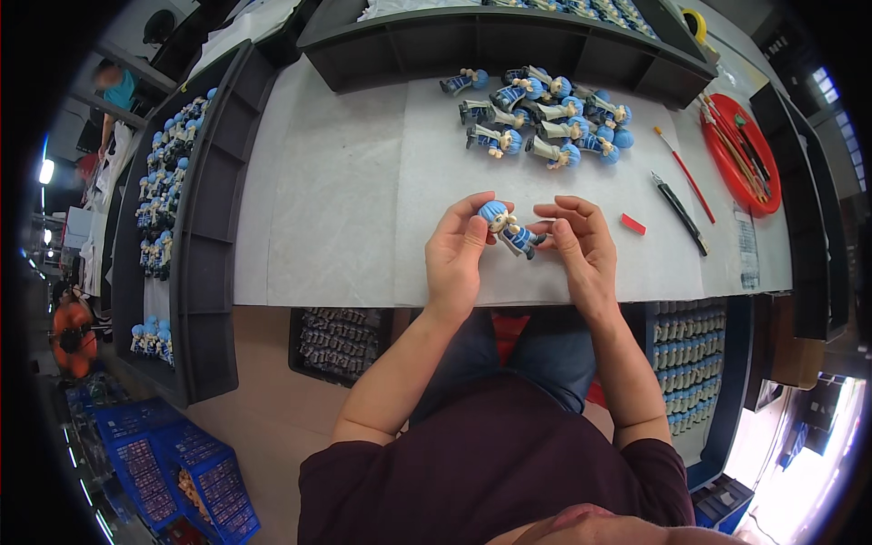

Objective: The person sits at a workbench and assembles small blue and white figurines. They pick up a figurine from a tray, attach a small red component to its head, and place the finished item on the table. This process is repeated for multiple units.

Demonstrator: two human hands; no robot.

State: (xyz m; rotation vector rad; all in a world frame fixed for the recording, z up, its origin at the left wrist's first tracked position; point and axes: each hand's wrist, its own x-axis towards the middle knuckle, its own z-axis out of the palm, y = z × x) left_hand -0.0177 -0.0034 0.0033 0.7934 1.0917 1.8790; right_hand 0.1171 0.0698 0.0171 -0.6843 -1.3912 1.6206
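A small painted figurine with light-blue hair and a blue outfit is held tilted just above the near part of the white-covered table. My left hand pinches its head between thumb and fingers. My right hand is at the figurine's feet, its fingers curved and parted from the thumb; whether it touches the feet is hard to make out. Beyond my hands lies a loose pile of similar figurines, most of them on their sides.
Dark trays of figurines stand at the back and left. To the right lie a craft knife, a thin red brush, a small red piece and a red dish with brushes. More trayed figurines sit below the table's edge.
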